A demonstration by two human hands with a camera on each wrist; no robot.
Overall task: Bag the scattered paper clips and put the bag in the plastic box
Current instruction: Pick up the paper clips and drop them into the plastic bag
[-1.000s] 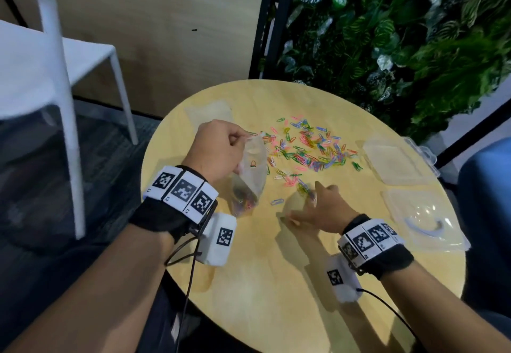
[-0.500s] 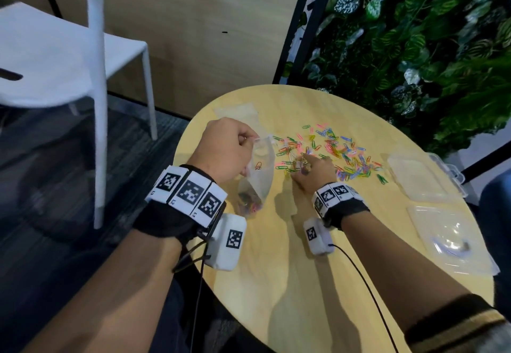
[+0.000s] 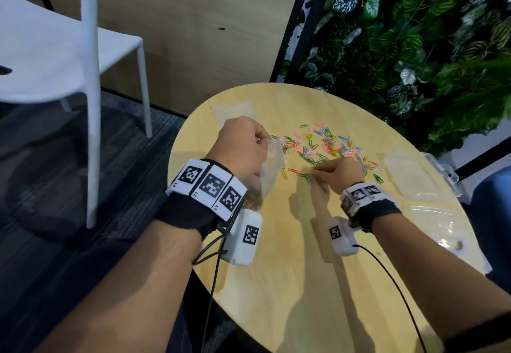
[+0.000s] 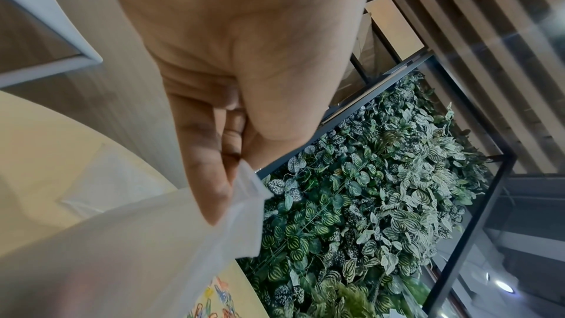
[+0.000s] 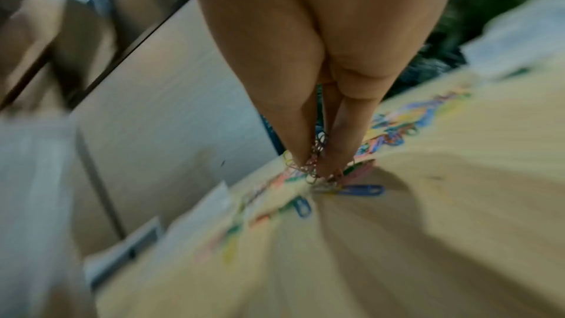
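Round table point(image 3: 290, 283), pale wood-grain top, smooth. White moulded chair point(image 3: 55, 57) on the floor to its left; leafy plant wall point(image 3: 414, 48) behind. Clear plastic box point(image 3: 414, 175), flat rectangle w/ latches on its far side, sits at table's right edge, well apart from the bag. Clear plastic bag point(image 3: 272, 167) hangs roughly upright, mouth up, long axis vertical, some clips already in its bottom; left hand point(image 3: 243, 148) pinches the top edge betw thumb & fingers. Right hand point(image 3: 338, 173) has fingertips point(image 5: 302, 158) bunched tight on a small clump of paper clips point(image 3: 326, 145) at the near edge of the scatter, fingertips down on the tabletop. Clips are thin wire loops in pink, green, blue, yellow, lying every which way mid-table. Wristband tags read L1, L2; other writing too small
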